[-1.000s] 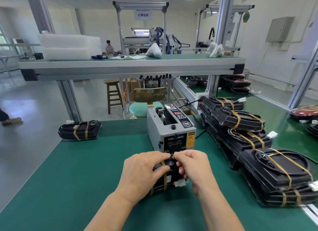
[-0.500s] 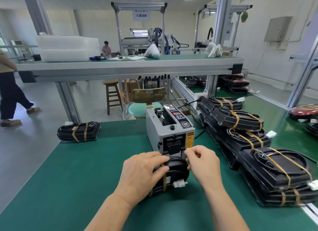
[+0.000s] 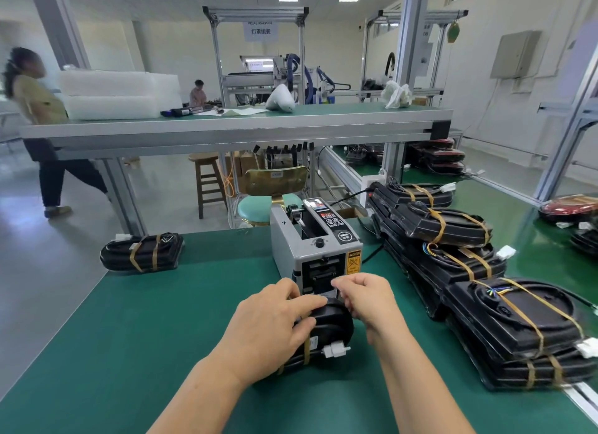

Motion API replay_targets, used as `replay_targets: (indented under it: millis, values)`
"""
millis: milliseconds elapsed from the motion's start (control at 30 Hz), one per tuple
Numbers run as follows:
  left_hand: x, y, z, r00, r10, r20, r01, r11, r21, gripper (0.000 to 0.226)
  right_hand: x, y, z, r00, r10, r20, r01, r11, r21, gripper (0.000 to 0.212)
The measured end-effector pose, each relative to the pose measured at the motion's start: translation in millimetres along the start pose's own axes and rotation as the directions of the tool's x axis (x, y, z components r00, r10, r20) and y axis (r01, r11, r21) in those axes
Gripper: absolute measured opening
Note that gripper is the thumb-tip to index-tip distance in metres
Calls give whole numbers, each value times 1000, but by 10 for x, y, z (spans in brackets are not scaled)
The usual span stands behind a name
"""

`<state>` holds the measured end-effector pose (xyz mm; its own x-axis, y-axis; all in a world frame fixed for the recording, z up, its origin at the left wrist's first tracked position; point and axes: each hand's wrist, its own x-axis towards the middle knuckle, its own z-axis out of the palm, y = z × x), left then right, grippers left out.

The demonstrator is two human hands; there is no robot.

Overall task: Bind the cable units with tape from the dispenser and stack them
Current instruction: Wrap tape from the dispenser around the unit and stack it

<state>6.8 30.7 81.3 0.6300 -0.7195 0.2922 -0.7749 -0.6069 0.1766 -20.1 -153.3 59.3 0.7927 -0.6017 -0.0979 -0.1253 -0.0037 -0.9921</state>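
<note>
One dispenser (image 3: 315,246); left hand (image 3: 271,330) presses one cable unit (image 3: 333,323).

Two bare hands show, left hand (image 3: 275,330) at 6 o'clock and right hand (image 3: 369,301) beside it. One grey metal tape dispenser (image 3: 315,242) stands at centre. One black taped cable unit (image 3: 326,330) lies under the hands, one taped black bundle (image 3: 142,252) at 9 o'clock, and a row of black taped stacks (image 3: 479,271), at least four units on top, at 3 o'clock.

Dispenser (image 3: 315,249) blocks ahead; mat (image 3: 145,320) open leftward.
</note>
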Motion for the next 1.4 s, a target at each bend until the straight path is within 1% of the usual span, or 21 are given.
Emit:
replay_targets:
  millis: [100, 133, 200, 267, 333, 400, 467, 533, 600, 667, 767, 867, 900, 967, 1033, 1133, 1200, 1267, 1333, 1400]
  values:
    - [20, -27, -17, 996, 18, 91, -24, 998, 63, 47, 115, -68, 66, 996, 90, 27, -92, 991, 97, 21]
    - [18, -40, -33, 992, 21, 122, -31, 996, 79, 50, 147, -82, 93, 993, 116, 19, -117, 987, 106, 19]
    - [3, -81, -74, 987, 13, 158, -23, 998, 57, 52, 200, -99, 151, 987, 163, -16, -160, 980, 116, 19]
    - [-35, -125, -116, 984, -2, 178, -3, 1000, 29, 54, 239, -108, 203, 980, 191, -55, -184, 976, 120, 20]
    - [-87, -160, -151, 980, -17, 199, 11, 999, 35, 61, 260, -106, 241, 977, 200, -74, -188, 972, 140, 21]
    - [-133, -179, -182, 975, -45, 216, 37, 999, 39, 67, 267, -89, 271, 973, 211, -92, -194, 967, 163, 18]
    - [-171, -178, -192, 977, -65, 203, 60, 998, 33, 66, 259, -80, 293, 969, 217, -119, -194, 965, 178, 13]
    - [-179, -143, -171, 986, -51, 158, 47, 998, 30, 61, 255, -84, 321, 962, 226, -153, -199, 965, 173, 13]
    - [-136, -55, -119, 992, -4, 126, -6, 997, 78, 53, 255, -101, 354, 952, 240, -192, -208, 963, 172, 15]
    - [-72, 40, -52, 992, 15, 124, -35, 986, 161, 48, 247, -120, 382, 942, 252, -222, -214, 960, 182, 17]
    - [-12, 99, 23, 992, 45, 116, -72, 967, 245, 45, 229, -132, 374, 937, 274, -217, -228, 950, 214, 18]
    - [-18, 39, 21, 991, 76, 112, -99, 971, 218, 55, 213, -121, 308, 941, 285, -183, -225, 930, 292, 19]
    - [-36, 10, 7, 993, 75, 89, -93, 973, 210, 55, 198, -120, 282, 944, 285, -164, -221, 919, 328, 18]
    - [-75, -38, -30, 997, 75, 0, -74, 981, 177, 50, 146, -138, 238, 955, 274, -116, -211, 898, 385, 17]
    - [-118, -58, -97, 995, 65, -78, -57, 993, 104, 48, 61, -178, 202, 966, 250, -64, -201, 885, 420, 18]
    - [-182, -111, -194, 979, 38, -198, -50, 997, -58, 45, -125, -254, 162, 980, 199, 21, -183, 849, 495, 18]
    - [-235, -156, -208, 961, -14, -276, -40, 981, -189, 46, -290, -318, 151, 983, 166, 78, -181, 821, 542, 15]
    - [-284, -178, -161, 949, -56, -309, -37, 957, -288, 54, -448, -378, 161, 985, 122, 122, -170, 815, 554, 13]
    - [-316, -166, -83, 932, -72, -356, -53, 942, -331, 60, -582, -432, 185, 988, 72, 139, -136, 833, 537, 20]
    - [-326, -139, -19, 910, -80, -408, -75, 934, -351, 61, -673, -466, 216, 991, 27, 134, -92, 855, 510, 27]
